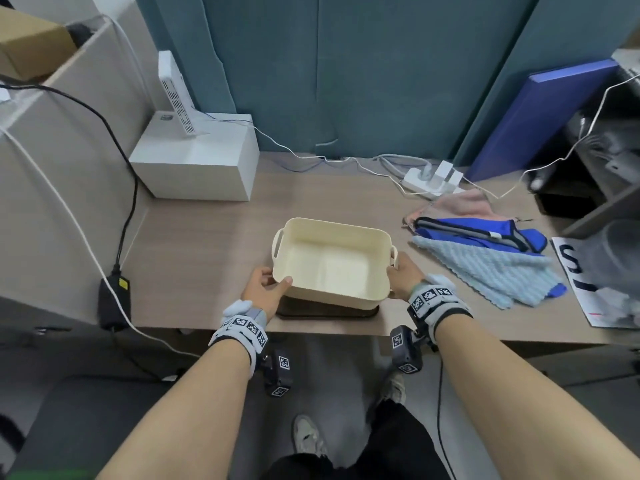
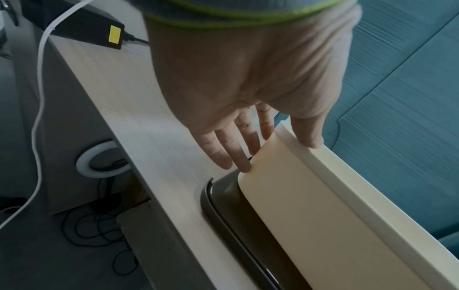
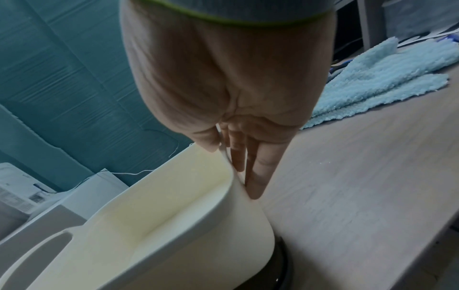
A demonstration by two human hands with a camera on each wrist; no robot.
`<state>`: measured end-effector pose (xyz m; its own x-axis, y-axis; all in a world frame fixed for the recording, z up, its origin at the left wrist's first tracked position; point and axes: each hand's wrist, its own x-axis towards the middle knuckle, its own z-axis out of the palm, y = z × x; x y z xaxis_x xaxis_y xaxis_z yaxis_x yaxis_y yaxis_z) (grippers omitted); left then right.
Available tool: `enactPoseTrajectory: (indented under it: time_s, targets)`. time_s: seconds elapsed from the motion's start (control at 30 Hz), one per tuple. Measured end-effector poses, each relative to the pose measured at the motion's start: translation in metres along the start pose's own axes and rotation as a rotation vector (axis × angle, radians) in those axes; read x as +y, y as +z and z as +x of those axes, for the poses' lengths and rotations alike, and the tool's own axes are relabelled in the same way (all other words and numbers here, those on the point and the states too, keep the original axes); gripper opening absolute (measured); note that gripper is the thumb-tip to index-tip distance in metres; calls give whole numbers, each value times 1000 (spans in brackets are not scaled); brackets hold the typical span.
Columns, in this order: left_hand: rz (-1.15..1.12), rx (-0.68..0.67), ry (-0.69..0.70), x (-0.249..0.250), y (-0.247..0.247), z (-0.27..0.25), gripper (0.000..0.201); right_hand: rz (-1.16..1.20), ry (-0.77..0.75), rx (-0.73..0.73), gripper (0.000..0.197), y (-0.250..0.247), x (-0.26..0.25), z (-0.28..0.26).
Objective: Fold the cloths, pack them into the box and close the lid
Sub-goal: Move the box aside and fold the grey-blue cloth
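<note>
Box (image 1: 330, 261) sits at frame centre on the dark lid (image 1: 325, 310). Left hand (image 1: 265, 289) and right hand (image 1: 403, 277) each grip one end. Lift level; cloths (image 1: 485, 251) wait at right.

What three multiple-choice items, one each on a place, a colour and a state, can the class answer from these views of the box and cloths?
1. Where does the lid lie?
A. Under the box
B. On the cloths
C. Against the wall

2. What colour is the box?
A. Blue
B. Cream
C. Black

3. What does the box hold?
A. Three folded cloths
B. One cloth
C. Nothing

Key: 1 A, the dark lid shows beneath the box's near edge. 2 B, its walls and floor are cream. 3 C, its floor is bare, and the pink cloth, blue cloth and light blue cloth lie unfolded on the desk, while the left hand and right hand hold the box's ends.
</note>
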<state>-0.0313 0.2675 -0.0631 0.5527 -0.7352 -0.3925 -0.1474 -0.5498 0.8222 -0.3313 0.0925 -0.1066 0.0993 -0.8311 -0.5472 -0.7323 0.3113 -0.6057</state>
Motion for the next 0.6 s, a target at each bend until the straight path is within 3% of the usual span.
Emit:
enactPoseTrajectory:
  time_s: [0.1,0.23,0.4,0.6]
  targets:
    - [30,31,2,-4,-5,0,42,-2,-13,-4,39,3,5,7]
    - [-14,43,37,-8,-12,-4,45,41,-33,46,26,-6,-46,-64]
    - [6,20,88,-4,-22,-16,47,101,-49,89,21,-8,-51,-76]
    - [147,-102,46,-8,-29,-38,71,92,-45,-4,25,-4,-46,-86]
